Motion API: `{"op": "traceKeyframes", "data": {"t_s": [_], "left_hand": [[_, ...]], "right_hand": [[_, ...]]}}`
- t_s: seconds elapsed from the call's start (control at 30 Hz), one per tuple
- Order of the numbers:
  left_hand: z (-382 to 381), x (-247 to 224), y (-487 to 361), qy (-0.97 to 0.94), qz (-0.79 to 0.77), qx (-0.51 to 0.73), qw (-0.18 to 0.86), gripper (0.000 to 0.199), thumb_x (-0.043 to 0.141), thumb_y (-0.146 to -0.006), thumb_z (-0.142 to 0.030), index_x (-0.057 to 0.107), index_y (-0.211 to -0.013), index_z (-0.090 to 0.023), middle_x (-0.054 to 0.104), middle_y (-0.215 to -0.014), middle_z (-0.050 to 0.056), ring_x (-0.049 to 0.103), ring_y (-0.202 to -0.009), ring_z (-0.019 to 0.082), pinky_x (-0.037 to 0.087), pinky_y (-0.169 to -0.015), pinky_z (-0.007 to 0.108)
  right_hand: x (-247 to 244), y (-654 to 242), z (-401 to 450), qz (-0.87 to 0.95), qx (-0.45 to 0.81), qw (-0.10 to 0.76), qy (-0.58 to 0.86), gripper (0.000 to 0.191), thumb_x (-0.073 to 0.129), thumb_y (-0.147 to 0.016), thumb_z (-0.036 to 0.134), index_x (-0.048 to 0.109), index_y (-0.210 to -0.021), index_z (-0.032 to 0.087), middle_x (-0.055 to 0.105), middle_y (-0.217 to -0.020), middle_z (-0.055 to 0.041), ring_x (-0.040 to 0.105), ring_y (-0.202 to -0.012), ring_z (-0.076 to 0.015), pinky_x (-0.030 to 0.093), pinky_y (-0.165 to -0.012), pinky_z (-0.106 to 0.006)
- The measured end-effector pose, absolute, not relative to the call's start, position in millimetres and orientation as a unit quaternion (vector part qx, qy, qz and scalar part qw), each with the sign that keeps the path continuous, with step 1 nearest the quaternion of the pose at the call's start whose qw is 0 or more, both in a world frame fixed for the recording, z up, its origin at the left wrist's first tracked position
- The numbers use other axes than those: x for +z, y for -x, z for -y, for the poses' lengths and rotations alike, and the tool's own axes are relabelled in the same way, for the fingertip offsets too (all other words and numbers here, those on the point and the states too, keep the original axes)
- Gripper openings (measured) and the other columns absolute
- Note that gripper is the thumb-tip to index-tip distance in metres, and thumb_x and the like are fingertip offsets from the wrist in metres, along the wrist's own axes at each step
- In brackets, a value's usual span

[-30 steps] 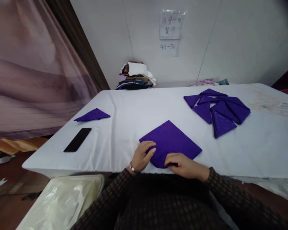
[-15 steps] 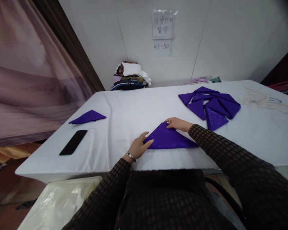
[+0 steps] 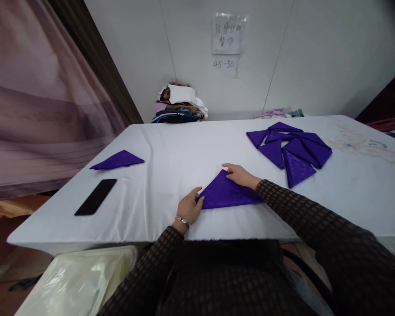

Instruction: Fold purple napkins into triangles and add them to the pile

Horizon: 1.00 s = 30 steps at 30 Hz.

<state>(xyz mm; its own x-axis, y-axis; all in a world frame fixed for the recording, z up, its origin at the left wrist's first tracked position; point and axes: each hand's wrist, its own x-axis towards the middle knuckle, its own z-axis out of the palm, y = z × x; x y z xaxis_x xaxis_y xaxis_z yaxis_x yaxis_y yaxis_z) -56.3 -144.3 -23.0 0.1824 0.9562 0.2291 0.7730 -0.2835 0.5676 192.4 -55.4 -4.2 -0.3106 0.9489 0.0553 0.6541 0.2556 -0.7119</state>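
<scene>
A purple cloth napkin (image 3: 228, 193) lies folded into a triangle near the table's front edge. My left hand (image 3: 189, 207) pinches its left corner, thumb on top and fingers behind. At the upper point, my right hand (image 3: 239, 175) grips the cloth, with the thumb on the near side and the index finger stretched past the tip. My right forearm covers the napkin's right corner. Farther right lies a group of several folded purple napkins (image 3: 301, 151), overlapping one another. A single purple napkin (image 3: 120, 159) rests toward the left end of the table.
The table has a white cloth (image 3: 171, 175) on it. A black phone-like slab (image 3: 96, 197) lies at left. Stacked clothes (image 3: 179, 104) stand behind the table, below a handwritten sign (image 3: 226, 39). A plastic-covered pale stool or box (image 3: 72, 281) is at the lower left.
My left fingers have drawn in closer around the napkin's left corner. My right hand has shifted slightly left at the upper point. The view has tilted a little.
</scene>
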Motion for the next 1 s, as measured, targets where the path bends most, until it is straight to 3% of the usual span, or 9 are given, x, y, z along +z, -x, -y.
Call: {"op": "traceKeyframes", "data": {"t_s": [0.3, 0.73, 1.0], "left_hand": [[150.6, -18.7, 54.6, -0.716, -0.607, 0.314, 0.142, 0.035, 0.052, -0.085, -0.036, 0.056, -0.116, -0.021, 0.067, -0.080, 0.000, 0.060, -0.060, 0.014, 0.044, -0.057, 0.026], [164.9, -23.4, 73.9, -0.680, -0.615, 0.372, 0.144, 0.039, 0.062, -0.075, -0.036, 0.059, -0.111, -0.021, 0.064, -0.073, 0.000, 0.061, -0.074, 0.019, 0.049, -0.071, 0.035], [173.2, -25.4, 91.9, -0.679, -0.591, 0.379, 0.213, 0.038, 0.059, -0.077, -0.030, 0.057, -0.115, -0.023, 0.067, -0.086, 0.001, 0.062, -0.082, 0.018, 0.050, -0.079, 0.036]], "right_hand": [[-16.8, -192.7, 55.4, 0.748, 0.260, 0.254, 0.555, 0.052, 0.057, -0.076, 0.008, 0.053, -0.127, 0.017, 0.066, -0.100, -0.0078, 0.059, -0.084, -0.0162, 0.045, -0.078, -0.029], [-21.1, -192.1, 51.5, 0.767, 0.241, 0.261, 0.535, 0.046, 0.057, -0.077, 0.011, 0.055, -0.123, 0.017, 0.064, -0.084, -0.0024, 0.056, -0.072, -0.0137, 0.043, -0.071, -0.027], [-20.6, -192.9, 49.3, 0.770, 0.244, 0.264, 0.528, 0.045, 0.056, -0.077, 0.012, 0.057, -0.122, 0.016, 0.062, -0.080, -0.0013, 0.054, -0.070, -0.0138, 0.042, -0.070, -0.028]]}}
